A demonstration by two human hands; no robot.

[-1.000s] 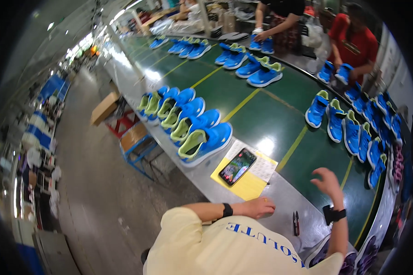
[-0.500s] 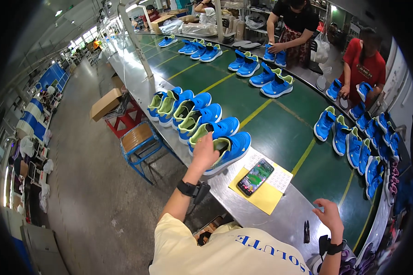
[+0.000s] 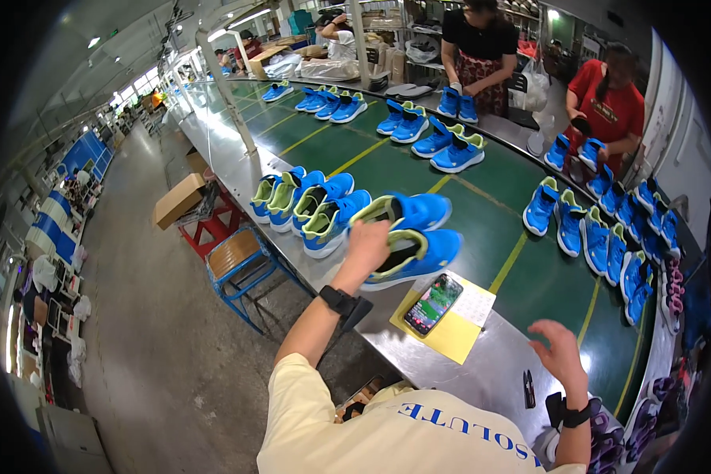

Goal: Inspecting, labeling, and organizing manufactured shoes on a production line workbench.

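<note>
My left hand (image 3: 369,248) is closed on the heel ends of two blue sneakers with pale green linings. The farther sneaker (image 3: 419,210) and the nearer sneaker (image 3: 423,254) lie side by side, toes pointing right; whether their soles touch the table I cannot tell. Just left of them stand several matching sneakers (image 3: 324,225) in a row along the metal edge. Over the metal near the right side, my right hand (image 3: 558,349) holds nothing, its fingers curved and apart. A small black hand tool (image 3: 528,389) lies on the metal below it.
A phone (image 3: 434,304) lies on yellow paper (image 3: 456,347) beside a white printed sheet (image 3: 475,303). More blue sneakers line the far and right sides of the green belt (image 3: 474,229). Two co-workers handle shoes across it. A stool (image 3: 237,257) stands left of the table.
My left hand has shifted right, taking the two nearest sneakers away from the row and close to the phone. My right hand has moved slightly up and left, still holding nothing.
</note>
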